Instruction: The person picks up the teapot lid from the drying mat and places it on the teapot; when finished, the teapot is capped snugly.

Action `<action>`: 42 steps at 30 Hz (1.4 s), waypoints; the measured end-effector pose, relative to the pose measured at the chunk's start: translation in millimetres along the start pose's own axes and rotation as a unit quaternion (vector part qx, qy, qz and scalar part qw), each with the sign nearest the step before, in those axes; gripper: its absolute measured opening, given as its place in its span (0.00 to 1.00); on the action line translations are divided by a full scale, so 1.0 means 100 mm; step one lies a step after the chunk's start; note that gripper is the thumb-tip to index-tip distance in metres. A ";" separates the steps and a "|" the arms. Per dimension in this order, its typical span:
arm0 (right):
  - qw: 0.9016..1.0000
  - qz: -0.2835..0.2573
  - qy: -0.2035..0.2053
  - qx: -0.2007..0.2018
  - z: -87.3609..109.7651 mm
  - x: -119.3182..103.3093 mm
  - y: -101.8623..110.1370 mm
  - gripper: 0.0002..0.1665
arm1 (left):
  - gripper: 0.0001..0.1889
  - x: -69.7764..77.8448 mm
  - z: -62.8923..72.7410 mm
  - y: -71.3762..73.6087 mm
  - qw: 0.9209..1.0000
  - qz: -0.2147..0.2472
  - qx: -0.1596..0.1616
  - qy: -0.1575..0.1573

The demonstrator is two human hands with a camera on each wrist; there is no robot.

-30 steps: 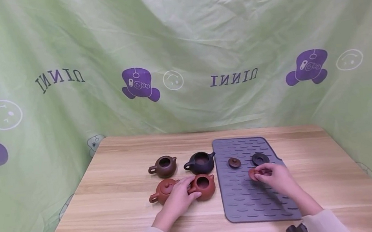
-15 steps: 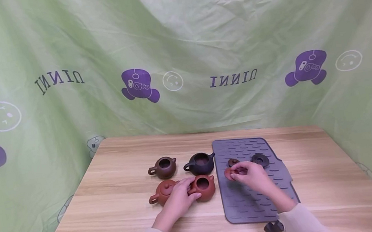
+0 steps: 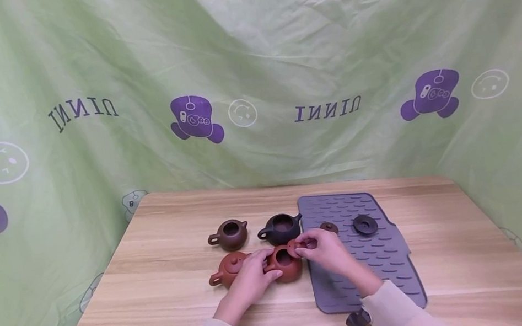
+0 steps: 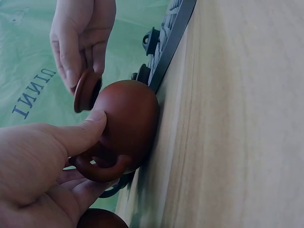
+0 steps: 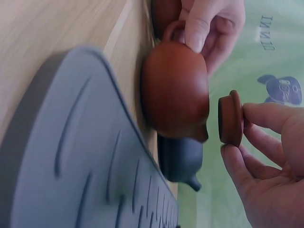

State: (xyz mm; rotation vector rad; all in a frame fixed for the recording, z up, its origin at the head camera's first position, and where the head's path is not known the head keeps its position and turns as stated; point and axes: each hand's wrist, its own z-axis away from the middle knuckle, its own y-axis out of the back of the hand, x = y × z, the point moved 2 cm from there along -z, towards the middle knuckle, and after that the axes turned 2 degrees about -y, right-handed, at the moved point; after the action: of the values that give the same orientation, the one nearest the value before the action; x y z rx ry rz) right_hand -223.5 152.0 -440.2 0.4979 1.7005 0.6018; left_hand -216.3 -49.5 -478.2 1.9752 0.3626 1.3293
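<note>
My left hand [image 3: 252,280] grips a reddish-brown open teapot [image 3: 290,272] on its handle side, the thumb lying on the body near the rim. In the right wrist view the teapot's short spout [image 5: 201,133] points away from that hand. My right hand [image 3: 328,254] pinches a matching round lid [image 5: 231,118] between thumb and fingers. The lid hangs just above the teapot's mouth on the spout side, tilted in the head view and apart from the rim in the right wrist view. Beside the left hand sits another red teapot [image 3: 229,269] with its lid on, partly covered by the fingers.
Behind stand a brown teapot [image 3: 233,235] and a black teapot [image 3: 284,230], both lidless. A grey ridged mat [image 3: 358,283] lies to the right, bearing a brown lid [image 3: 330,227] and a black lid [image 3: 365,224]. Green printed cloth [image 3: 245,48] encloses the wooden table [image 3: 161,310].
My right hand has carried the red lid leftward from over the mat to above the open red teapot. My left hand and the teapots have stayed in place.
</note>
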 end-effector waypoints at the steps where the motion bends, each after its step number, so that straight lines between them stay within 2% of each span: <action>1: 1.000 0.002 0.002 -0.001 0.00 -0.01 -0.02 0.09 | 0.25 0.00 0.00 0.00 1.000 0.001 -0.001 0.000; 12: 0.999 0.027 0.030 -0.017 -0.01 -0.07 -0.17 0.08 | 0.24 0.00 -0.03 0.01 1.000 -0.001 -0.009 0.002; 24: 0.994 0.069 0.090 -0.003 0.00 -0.09 -0.26 0.07 | 0.23 0.01 -0.05 0.01 1.000 -0.011 -0.007 -0.003; 32: 0.994 0.070 0.089 0.002 0.01 -0.07 -0.30 0.07 | 0.24 0.00 -0.04 0.02 1.000 -0.014 -0.006 -0.006; 35: 0.996 0.050 0.079 -0.004 -0.01 -0.06 -0.27 0.09 | 0.27 0.02 -0.04 0.06 1.000 -0.006 -0.010 -0.005; 39: 0.999 0.019 0.039 0.013 -0.08 0.02 -0.12 0.10 | 0.31 0.05 -0.05 0.19 0.999 0.048 -0.017 0.010; 42: 0.998 0.035 0.012 0.046 -0.15 0.13 0.02 0.09 | 0.31 0.04 -0.08 0.35 0.998 0.064 -0.003 0.015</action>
State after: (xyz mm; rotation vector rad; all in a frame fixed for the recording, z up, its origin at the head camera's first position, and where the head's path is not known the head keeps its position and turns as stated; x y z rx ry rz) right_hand -240.6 159.8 -446.3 0.6190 1.7451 0.5840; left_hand -227.2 -69.2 -449.5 2.0050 0.2490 1.4395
